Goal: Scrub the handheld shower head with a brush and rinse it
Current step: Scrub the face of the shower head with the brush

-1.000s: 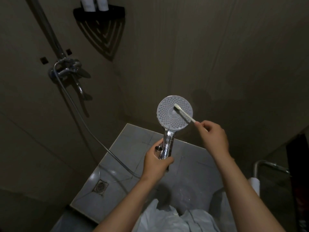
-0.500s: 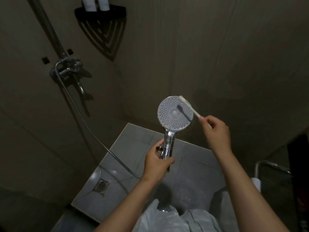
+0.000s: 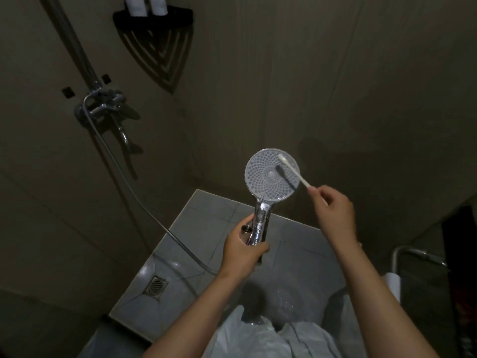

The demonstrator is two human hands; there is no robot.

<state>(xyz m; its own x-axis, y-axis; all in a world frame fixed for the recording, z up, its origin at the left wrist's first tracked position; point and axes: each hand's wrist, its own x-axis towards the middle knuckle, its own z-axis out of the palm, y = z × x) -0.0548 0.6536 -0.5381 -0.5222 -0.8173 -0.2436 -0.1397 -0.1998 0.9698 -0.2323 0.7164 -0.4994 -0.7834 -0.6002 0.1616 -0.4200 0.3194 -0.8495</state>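
The handheld shower head (image 3: 267,177) is round and pale, its nozzle face turned toward me, on a chrome handle. My left hand (image 3: 241,250) grips that handle from below and keeps it upright. A slim white brush (image 3: 294,171) lies across the upper right part of the nozzle face, its bristle end near the top rim. My right hand (image 3: 333,210) pinches the brush's handle just right of the shower head. A dark shadow of the brush falls on the face.
A grey hose (image 3: 134,192) runs from the handle up to the chrome mixer tap (image 3: 103,107) on the left wall. A black corner shelf (image 3: 154,19) hangs above. The tiled floor has a drain (image 3: 155,285). A chrome rail (image 3: 413,254) is at right.
The brush tip went from the middle of the nozzle face up toward the upper right rim, and my right hand shifted right. My left hand kept the handle still.
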